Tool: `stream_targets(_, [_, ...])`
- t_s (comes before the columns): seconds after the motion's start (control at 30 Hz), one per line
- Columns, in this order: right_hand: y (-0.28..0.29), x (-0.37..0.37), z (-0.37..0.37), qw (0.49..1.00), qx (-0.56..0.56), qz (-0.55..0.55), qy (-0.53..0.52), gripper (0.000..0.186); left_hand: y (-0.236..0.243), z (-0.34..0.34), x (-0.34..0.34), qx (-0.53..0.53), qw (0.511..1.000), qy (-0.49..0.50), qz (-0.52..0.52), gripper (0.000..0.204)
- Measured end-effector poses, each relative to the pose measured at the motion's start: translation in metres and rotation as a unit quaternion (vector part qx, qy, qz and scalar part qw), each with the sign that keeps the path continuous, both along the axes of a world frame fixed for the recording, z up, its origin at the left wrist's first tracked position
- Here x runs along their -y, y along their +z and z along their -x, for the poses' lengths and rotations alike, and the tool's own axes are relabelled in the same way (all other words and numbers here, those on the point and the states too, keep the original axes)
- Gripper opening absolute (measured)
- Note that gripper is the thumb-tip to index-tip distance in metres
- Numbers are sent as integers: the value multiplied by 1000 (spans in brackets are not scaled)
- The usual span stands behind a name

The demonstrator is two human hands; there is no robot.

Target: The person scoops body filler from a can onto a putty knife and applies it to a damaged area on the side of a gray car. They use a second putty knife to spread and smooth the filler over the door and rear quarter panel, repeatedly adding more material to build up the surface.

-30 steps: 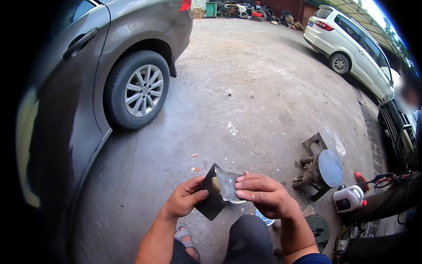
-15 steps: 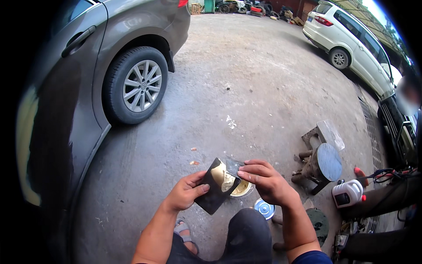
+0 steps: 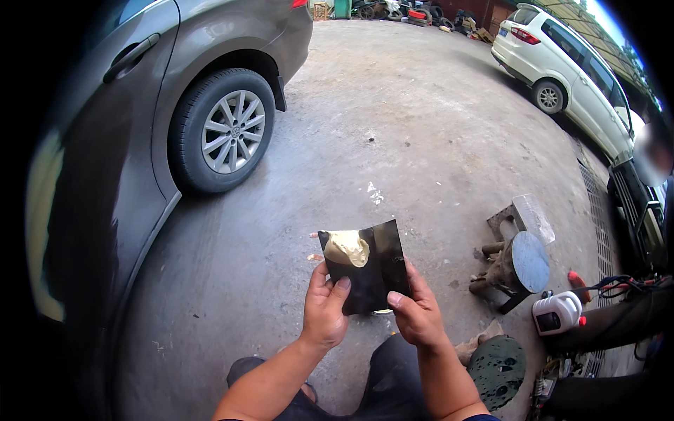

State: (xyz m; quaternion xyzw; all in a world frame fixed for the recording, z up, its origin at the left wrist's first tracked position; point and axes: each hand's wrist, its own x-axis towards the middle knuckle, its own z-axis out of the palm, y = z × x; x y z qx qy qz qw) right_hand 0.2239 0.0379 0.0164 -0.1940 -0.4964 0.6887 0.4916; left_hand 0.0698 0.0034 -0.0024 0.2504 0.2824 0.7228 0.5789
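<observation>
My left hand (image 3: 326, 316) is closed on a flat black plate (image 3: 357, 289), thumb on its face. A lump of cream-coloured putty (image 3: 347, 247) lies on the upper left part of this plate. My right hand (image 3: 419, 313) grips a thin, dark, glossy spreader (image 3: 391, 256) with the thumb in front. The spreader stands beside the putty and seems to overlap the plate's right side; the exact contact is hard to make out. Below the plate, only a sliver of a tin's pale rim (image 3: 382, 311) shows.
At left stands a grey car (image 3: 232, 35) with a cream patch (image 3: 46, 175) on its door. To the right are a round-topped stool (image 3: 529, 261), a white jug (image 3: 557, 313), a dark green round seat (image 3: 497, 372) and cables. A white van (image 3: 562, 56) is parked farther off.
The plate has turned more upright and risen, its putty now at upper left. My right hand has dropped from the plate's upper corner to its right side. The tin has become mostly hidden.
</observation>
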Motion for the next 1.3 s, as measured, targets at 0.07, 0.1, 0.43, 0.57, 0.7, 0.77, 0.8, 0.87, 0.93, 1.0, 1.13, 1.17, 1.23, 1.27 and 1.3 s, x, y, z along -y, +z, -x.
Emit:
stream_targets(0.07, [-6, 3, 0, 997, 76, -9, 20, 55, -1, 0, 0, -53, 998, 13, -12, 40])
stream_targets(0.1, [-8, 4, -1, 993, 114, -14, 30, 53, 0, 0, 1, -64, 998, 17, -13, 39])
stream_targets(0.43, [7, 5, 3, 897, 370, -231, -71, 49, 5, 12, -3, -157, 985, 63, -43, 39])
stream_targets(0.57, [5, -1, -4, 910, 373, -178, 4, 47, 2, 18, -2, -224, 970, 56, -69, 40])
stream_targets(0.7, [1, -7, -7, 977, 195, -80, -39, 47, 13, 26, -9, -35, 997, 73, -14, 40])
stream_targets(0.77, [-4, -7, -3, 984, 137, -83, -74, 48, 11, 24, -7, 27, 999, 42, 15, 39])
stream_targets(0.8, [-6, -6, -2, 986, 119, -84, -85, 49, 9, 21, -4, 58, 998, 27, 29, 39])
stream_targets(0.87, [-8, -3, 4, 981, 109, -119, -107, 50, 9, 13, -2, 74, 996, 25, 41, 38])
stream_targets(0.93, [-9, 1, 11, 966, 122, -186, -132, 50, 6, 8, 2, 83, 995, 25, 51, 37])
stream_targets(1.0, [-22, 4, 11, 968, 120, -199, -99, 55, 6, 8, 2, 74, 996, 35, 34, 37])
stream_targets(1.13, [-31, 6, -2, 966, 169, -195, -27, 60, 9, 16, -2, 56, 997, 45, 15, 37])
stream_targets(1.17, [-27, 4, -2, 967, 158, -197, -29, 59, 8, 17, -2, 54, 997, 43, 18, 37])
stream_targets(1.23, [-19, 5, 3, 978, 100, -171, -57, 57, 8, 15, 0, 57, 997, 45, 22, 38])
stream_targets(1.27, [-18, 3, 6, 971, 123, -197, -53, 58, 8, 14, 1, 59, 997, 45, 24, 39])
stream_targets(1.3, [-18, 1, 8, 963, 145, -224, -50, 58, 8, 15, 0, 46, 997, 51, 18, 39])
